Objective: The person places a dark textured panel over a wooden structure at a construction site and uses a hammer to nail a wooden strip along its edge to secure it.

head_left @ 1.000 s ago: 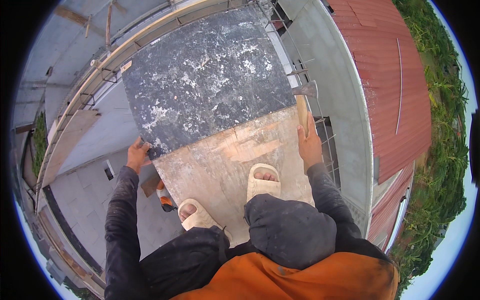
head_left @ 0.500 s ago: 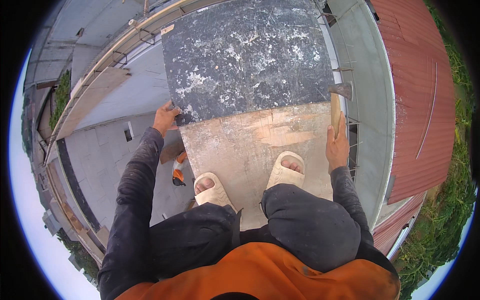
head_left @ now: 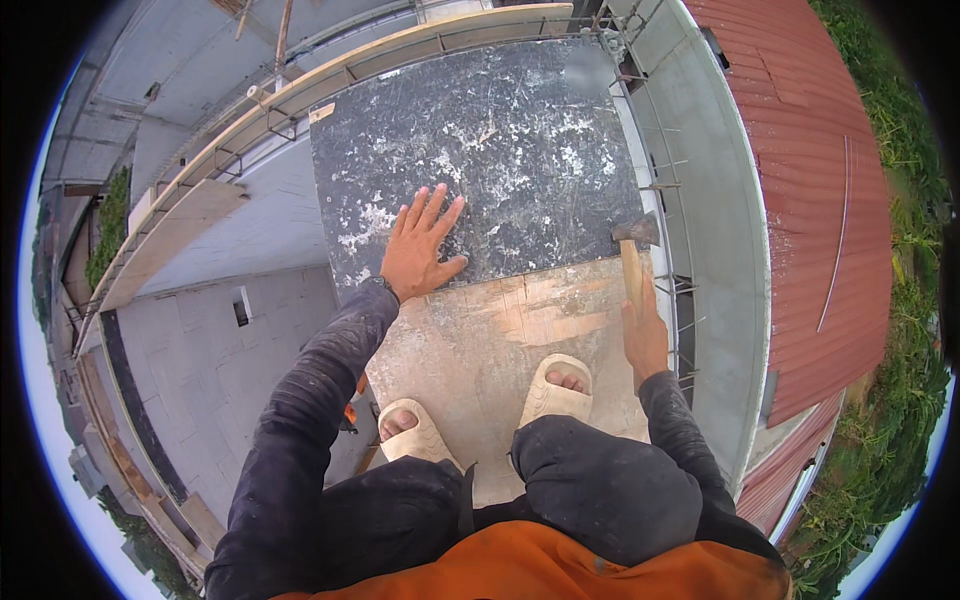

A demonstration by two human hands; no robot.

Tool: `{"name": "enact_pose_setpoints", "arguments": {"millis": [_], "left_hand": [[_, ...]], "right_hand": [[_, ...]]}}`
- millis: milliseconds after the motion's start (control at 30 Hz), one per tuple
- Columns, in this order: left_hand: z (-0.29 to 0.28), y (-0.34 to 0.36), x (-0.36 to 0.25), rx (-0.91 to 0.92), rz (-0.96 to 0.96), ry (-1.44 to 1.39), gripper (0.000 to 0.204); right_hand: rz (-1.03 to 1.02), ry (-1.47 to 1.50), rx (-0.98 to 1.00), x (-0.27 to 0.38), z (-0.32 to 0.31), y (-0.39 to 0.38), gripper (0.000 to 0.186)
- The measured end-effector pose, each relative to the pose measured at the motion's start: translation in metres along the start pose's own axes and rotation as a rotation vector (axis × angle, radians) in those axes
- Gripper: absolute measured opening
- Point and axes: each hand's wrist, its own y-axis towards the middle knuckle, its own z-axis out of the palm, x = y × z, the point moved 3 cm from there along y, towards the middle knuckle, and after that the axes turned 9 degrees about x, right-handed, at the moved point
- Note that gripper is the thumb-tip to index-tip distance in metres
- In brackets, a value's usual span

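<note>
My left hand [head_left: 420, 250] lies with spread fingers on a dark panel [head_left: 480, 140] blotched with white, close to its near edge and left of the middle. Nothing is in that hand. At the right edge, my right hand [head_left: 645, 330] grips the wooden handle of a hatchet [head_left: 633, 262]. Its dark metal head rests over or just above the panel's near right corner; contact is unclear. The panel's near edge meets a bare, pale wooden board [head_left: 450, 340]. My feet, in beige slides [head_left: 556, 388], stand on this board.
Beyond the left edge there is a drop to a grey floor [head_left: 250, 370], with another person [head_left: 349, 415] partly hidden below. Metal bars [head_left: 676, 285] and a concrete ledge [head_left: 722, 220] run along the right. A red corrugated roof [head_left: 825, 200] lies farther right.
My left hand has left the panel's near left corner, moved right and flattened on its surface. The hatchet remains in my right hand. The view has shifted slightly.
</note>
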Motion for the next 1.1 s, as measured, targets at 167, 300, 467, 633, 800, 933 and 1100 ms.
{"name": "enact_pose_setpoints", "arguments": {"millis": [167,300,467,633,800,933,1100], "left_hand": [[0.007,0.081,-0.044,0.148,0.009,0.077,0.124],[0.012,0.094,-0.035,0.173,-0.022,0.041,0.14],[0.002,0.104,-0.046,0.259,-0.032,0.023,0.141],[0.008,0.103,-0.034,0.231,-0.018,0.01,0.142],[0.006,0.112,-0.034,0.353,-0.009,0.037,0.147],[-0.004,0.109,-0.042,0.451,-0.044,0.019,0.155],[0.009,0.106,-0.038,0.359,0.001,-0.01,0.157]], "right_hand": [[0.111,0.28,0.043,0.053,-0.041,0.042,0.066],[0.157,0.458,0.038,0.116,-0.08,0.102,0.065],[0.052,0.306,0.013,0.086,-0.06,0.171,0.067],[-0.119,0.166,-0.049,0.08,-0.057,0.163,0.07],[-0.131,0.151,-0.204,0.068,-0.014,0.11,0.074],[-0.064,0.146,-0.132,0.065,0.01,0.074,0.068],[-0.018,0.228,0.04,0.062,0.032,0.036,0.065]]}}
